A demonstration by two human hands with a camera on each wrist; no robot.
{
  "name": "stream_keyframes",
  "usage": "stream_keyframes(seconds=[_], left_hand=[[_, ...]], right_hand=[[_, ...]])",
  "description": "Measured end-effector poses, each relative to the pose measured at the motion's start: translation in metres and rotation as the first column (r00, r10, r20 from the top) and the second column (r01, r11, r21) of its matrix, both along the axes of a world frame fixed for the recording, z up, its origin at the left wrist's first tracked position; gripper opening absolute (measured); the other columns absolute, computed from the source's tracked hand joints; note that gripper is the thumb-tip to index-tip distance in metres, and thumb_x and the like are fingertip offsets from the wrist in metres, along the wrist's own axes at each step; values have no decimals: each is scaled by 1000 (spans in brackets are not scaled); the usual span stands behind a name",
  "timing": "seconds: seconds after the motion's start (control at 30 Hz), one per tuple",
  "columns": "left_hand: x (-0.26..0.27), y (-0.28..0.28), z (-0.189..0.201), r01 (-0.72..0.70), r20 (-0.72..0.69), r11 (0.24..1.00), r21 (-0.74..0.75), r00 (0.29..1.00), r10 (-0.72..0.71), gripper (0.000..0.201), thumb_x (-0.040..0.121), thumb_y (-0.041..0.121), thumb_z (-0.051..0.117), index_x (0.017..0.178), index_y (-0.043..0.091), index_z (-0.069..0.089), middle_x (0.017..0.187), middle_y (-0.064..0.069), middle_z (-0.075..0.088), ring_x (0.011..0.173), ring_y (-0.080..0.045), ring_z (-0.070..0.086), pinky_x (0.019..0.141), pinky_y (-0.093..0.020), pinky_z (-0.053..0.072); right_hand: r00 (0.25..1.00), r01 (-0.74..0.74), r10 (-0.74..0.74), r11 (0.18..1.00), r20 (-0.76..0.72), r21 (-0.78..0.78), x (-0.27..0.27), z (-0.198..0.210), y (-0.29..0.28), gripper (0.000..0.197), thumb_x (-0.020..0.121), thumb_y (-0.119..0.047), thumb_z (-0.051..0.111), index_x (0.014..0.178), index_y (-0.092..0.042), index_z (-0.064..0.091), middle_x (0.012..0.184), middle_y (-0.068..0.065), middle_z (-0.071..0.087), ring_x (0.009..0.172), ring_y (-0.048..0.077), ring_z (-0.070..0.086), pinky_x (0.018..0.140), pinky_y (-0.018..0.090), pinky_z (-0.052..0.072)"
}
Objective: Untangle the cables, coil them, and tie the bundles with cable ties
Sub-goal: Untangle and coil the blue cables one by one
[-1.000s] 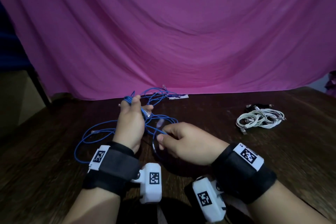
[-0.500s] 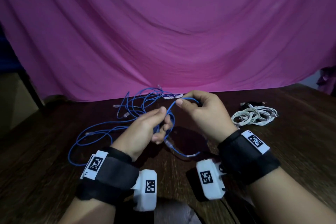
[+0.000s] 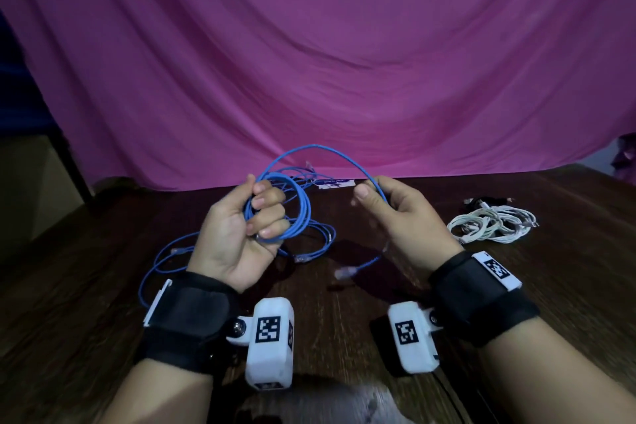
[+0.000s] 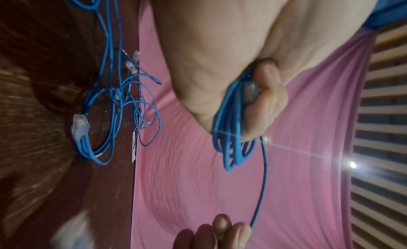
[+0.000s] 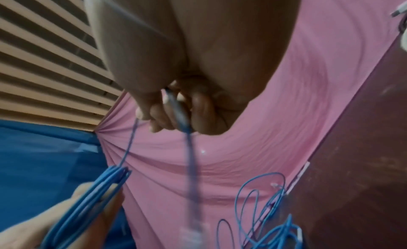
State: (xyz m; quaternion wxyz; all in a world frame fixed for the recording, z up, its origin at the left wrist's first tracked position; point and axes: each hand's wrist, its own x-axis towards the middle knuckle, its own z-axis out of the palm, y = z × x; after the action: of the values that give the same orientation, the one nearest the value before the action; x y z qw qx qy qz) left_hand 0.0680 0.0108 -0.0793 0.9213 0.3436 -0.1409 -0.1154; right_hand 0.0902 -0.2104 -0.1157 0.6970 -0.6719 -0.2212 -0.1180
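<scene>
Head view: no readable brand text that I can see. A white label lies at the far table edge among the blue cables, with dark print too small to read. I see square black-and-white marker tags on both wrist straps and both wrist camera housings, no lettering.

Left hand: palm up, raised over the table, fingers curled tight around a coil of blue cable, several loops bunched in the fist. Left wrist view shows the loops pressed between palm and curled fingers, with a clear plug tucked in there too.

Right hand: thumb and fingers pinch the same blue cable's free run, which arcs up from the coil and over to this hand. Its tail drops below the hand to a clear plug near the table, blurred. Right wrist view shows the cable passing through the curled fingers; I can't tell exactly which fingers clamp it.

More blue cables lie loose and tangled on the table behind and left of the hands, plugs visible. White cable bundle sits on the table at right, well apart from both hands, with a dark cable just behind it. Pink cloth hangs as backdrop.
</scene>
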Motion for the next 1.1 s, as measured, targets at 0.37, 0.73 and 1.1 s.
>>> stream_keyframes(seconds=[0.37, 0.73, 1.1], left_hand=[[4, -8, -6, 11, -69, 999, -51, 998, -15, 32, 106, 33, 35, 78, 21, 44, 66, 10, 33, 42, -6, 13, 40, -13, 27], [-5, -24, -9, 193, -55, 980, -38, 979, -195, 34, 107, 32, 34, 80, 17, 48, 70, 9, 34, 43, -5, 18, 45, -15, 28], [-9, -43, -18, 99, -47, 984, 150, 995, -93, 34, 108, 33, 33, 80, 17, 43, 75, 1, 42, 66, -11, 43, 74, -26, 41]], right_hand=[[989, -67, 98, 963, -111, 260, -7, 10, -3, 16, 92, -25, 65, 96, -14, 75, 83, 10, 63, 70, 18, 62, 63, 25, 55], [910, -2, 212, 862, -356, 507, -6, 15, 7, 14, 103, -5, 50, 96, -5, 63, 79, 10, 64, 63, 15, 64, 61, 26, 61], [694, -299, 472, 876, -544, 379, -13, 17, 7, 38, 101, -24, 50, 130, -3, 62, 100, 4, 72, 82, 14, 70, 74, 27, 56]])
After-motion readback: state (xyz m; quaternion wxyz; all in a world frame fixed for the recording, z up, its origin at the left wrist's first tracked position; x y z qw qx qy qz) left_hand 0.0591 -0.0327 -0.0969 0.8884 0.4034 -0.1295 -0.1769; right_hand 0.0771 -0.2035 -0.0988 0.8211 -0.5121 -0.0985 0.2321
